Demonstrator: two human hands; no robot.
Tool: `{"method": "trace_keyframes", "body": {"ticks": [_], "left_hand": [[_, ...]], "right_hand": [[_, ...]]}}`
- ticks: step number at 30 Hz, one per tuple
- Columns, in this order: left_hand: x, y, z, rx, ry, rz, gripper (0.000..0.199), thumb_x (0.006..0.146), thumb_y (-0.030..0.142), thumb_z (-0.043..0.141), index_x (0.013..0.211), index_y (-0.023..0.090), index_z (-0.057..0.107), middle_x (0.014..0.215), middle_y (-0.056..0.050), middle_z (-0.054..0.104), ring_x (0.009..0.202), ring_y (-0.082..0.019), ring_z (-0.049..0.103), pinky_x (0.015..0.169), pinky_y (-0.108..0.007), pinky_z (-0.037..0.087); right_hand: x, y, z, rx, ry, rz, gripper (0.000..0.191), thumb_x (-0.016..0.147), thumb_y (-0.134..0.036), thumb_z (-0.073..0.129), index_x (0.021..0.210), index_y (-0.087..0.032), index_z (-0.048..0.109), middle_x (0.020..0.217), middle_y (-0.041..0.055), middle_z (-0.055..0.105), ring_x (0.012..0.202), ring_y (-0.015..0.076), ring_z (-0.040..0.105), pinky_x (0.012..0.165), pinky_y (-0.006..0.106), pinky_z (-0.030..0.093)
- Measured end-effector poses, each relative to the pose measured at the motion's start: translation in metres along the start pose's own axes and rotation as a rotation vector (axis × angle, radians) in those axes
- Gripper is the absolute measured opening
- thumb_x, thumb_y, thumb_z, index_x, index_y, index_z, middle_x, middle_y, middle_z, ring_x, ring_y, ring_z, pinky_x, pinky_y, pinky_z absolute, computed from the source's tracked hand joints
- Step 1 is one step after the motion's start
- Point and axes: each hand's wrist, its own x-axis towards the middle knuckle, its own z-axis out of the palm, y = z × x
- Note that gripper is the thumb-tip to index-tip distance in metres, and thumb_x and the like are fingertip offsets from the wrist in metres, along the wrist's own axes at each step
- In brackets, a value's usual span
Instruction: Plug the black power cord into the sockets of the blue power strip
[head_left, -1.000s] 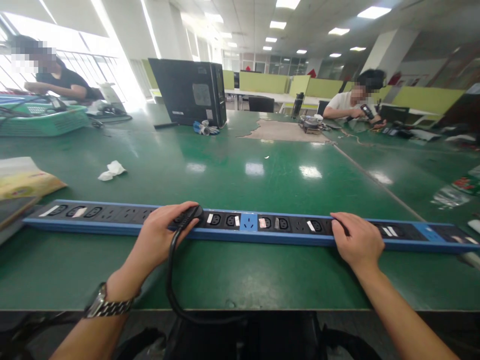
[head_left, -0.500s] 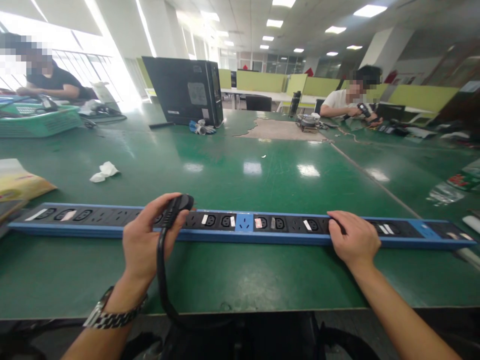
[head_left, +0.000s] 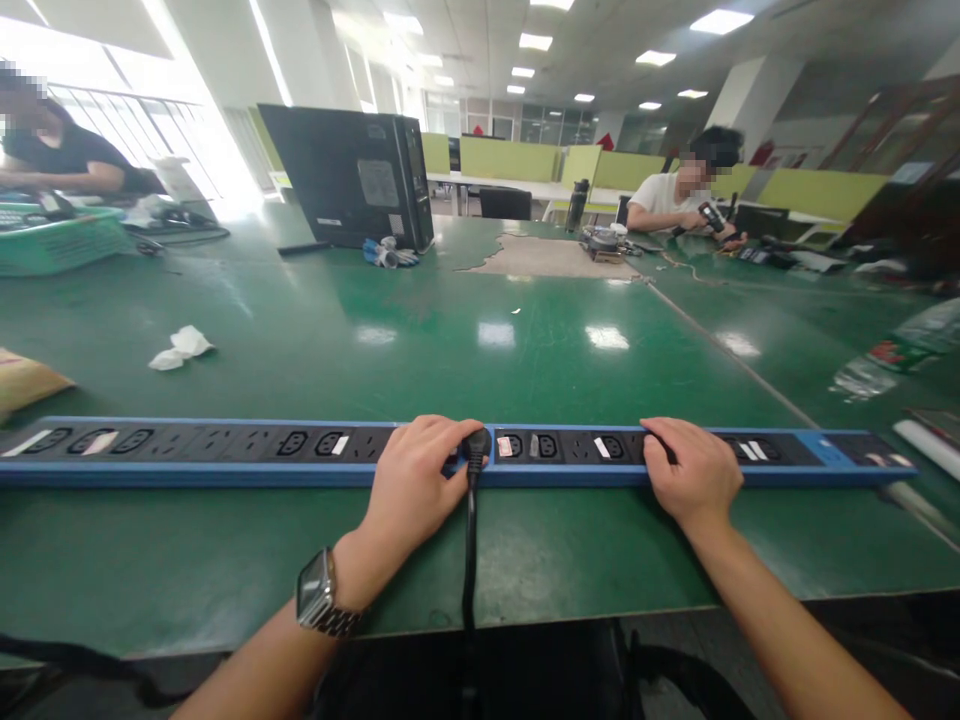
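Head view. Hands of the wearer, two. Left hand (head_left: 416,480): fingers clamped on one round black plastic plug (head_left: 477,443) at a blue-panelled part of the strip, whether seated cannot be told; one thick black cable (head_left: 470,550) runs from it over the table's near edge. Right hand (head_left: 694,470): fingers curled and clamped over the strip, to the right of the plug.

Power strip, one (head_left: 562,478): long, blue-edged, black-faced, lying across the near part of the green table (head_left: 585,550). One blue socket panel (head_left: 823,450) near its right end; two white labels side by side just right of the right hand. Both hands hide some sockets.

Wristwatch, one (head_left: 316,590), metal-banded, left wrist.

Elsewhere on the table: one black computer tower (head_left: 352,175), standing beyond the strip, blocking part of the background; blue-and-grey gloves (head_left: 390,253), bundled beside its base, number unclear; one green plastic basket (head_left: 67,240), far left; crumpled white tissue (head_left: 182,347), two lumps; one clear plastic bottle (head_left: 896,350), lying at right.

Other people, two: one in black (head_left: 75,155), left; one in white (head_left: 667,205), right, holding a dark tool.
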Motion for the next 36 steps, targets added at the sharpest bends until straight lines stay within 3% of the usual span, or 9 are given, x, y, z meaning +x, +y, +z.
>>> {"method": "trace_keyframes", "body": {"ticks": [3,6,10,14,24,30,33,36], "left_hand": [[0.0,0.009,0.001,-0.113,0.107,-0.014,0.022,0.083,0.027,0.068,0.105,0.022,0.068,0.098,-0.005,0.072,0.094,-0.024,0.064,0.084,-0.039,0.049],[0.004,0.032,0.01,-0.205,0.206,-0.014,0.025,0.083,0.031,0.071,0.105,0.021,0.067,0.098,-0.005,0.071,0.092,-0.022,0.064,0.083,-0.037,0.049],[0.022,0.069,0.04,-0.181,0.058,0.055,0.026,0.078,0.023,0.075,0.103,0.023,0.069,0.093,-0.002,0.073,0.094,-0.024,0.063,0.082,-0.039,0.047],[0.039,0.088,0.064,-0.132,-0.02,0.02,0.026,0.079,0.019,0.071,0.104,0.025,0.069,0.095,-0.001,0.073,0.093,-0.023,0.062,0.081,-0.039,0.046],[0.04,0.086,0.062,-0.022,-0.042,0.03,0.022,0.083,0.028,0.07,0.105,0.027,0.067,0.094,-0.001,0.072,0.094,-0.023,0.06,0.08,-0.039,0.043],[0.044,0.092,0.07,0.022,-0.099,0.075,0.024,0.083,0.027,0.067,0.107,0.026,0.067,0.098,-0.002,0.073,0.096,-0.026,0.06,0.08,-0.04,0.044],[0.043,0.086,0.072,-0.106,-0.044,0.019,0.024,0.08,0.021,0.069,0.103,0.026,0.067,0.097,-0.001,0.073,0.094,-0.023,0.062,0.082,-0.039,0.045],[0.045,0.085,0.066,-0.285,0.078,0.035,0.031,0.077,0.012,0.069,0.105,0.024,0.066,0.102,-0.001,0.073,0.098,-0.02,0.062,0.086,-0.035,0.046]], "right_hand": [[0.0,0.0,0.0,0.003,0.005,-0.005,0.027,0.086,-0.028,0.052,0.094,-0.019,0.075,0.098,0.0043,0.076,0.094,0.0212,0.07,0.088,0.033,0.047],[0.001,0.0,-0.001,0.004,-0.004,-0.005,0.027,0.086,-0.028,0.052,0.094,-0.018,0.076,0.098,0.0045,0.076,0.095,0.0212,0.069,0.088,0.033,0.047],[0.001,-0.001,-0.002,-0.007,-0.019,0.013,0.028,0.087,-0.028,0.051,0.095,-0.018,0.075,0.1,0.0048,0.076,0.096,0.0215,0.069,0.089,0.033,0.046],[0.0,-0.001,-0.002,0.001,-0.037,0.018,0.027,0.087,-0.028,0.051,0.096,-0.019,0.075,0.101,0.0043,0.076,0.098,0.0214,0.069,0.089,0.033,0.045],[0.0,-0.003,-0.002,0.004,-0.035,0.044,0.027,0.087,-0.028,0.051,0.098,-0.02,0.075,0.103,0.0035,0.076,0.1,0.0214,0.068,0.092,0.035,0.044],[-0.003,-0.005,0.0,0.036,-0.068,0.068,0.029,0.087,-0.028,0.05,0.1,-0.018,0.074,0.105,0.006,0.075,0.103,0.0238,0.067,0.093,0.038,0.044],[0.002,-0.006,-0.004,0.155,-0.082,0.167,0.028,0.086,-0.034,0.054,0.095,-0.019,0.075,0.105,0.0078,0.075,0.104,0.0263,0.066,0.096,0.042,0.043],[0.018,-0.007,-0.023,0.518,-0.103,0.44,0.034,0.087,-0.045,0.053,0.09,-0.018,0.074,0.095,0.0096,0.075,0.094,0.0245,0.069,0.088,0.04,0.049]]}}
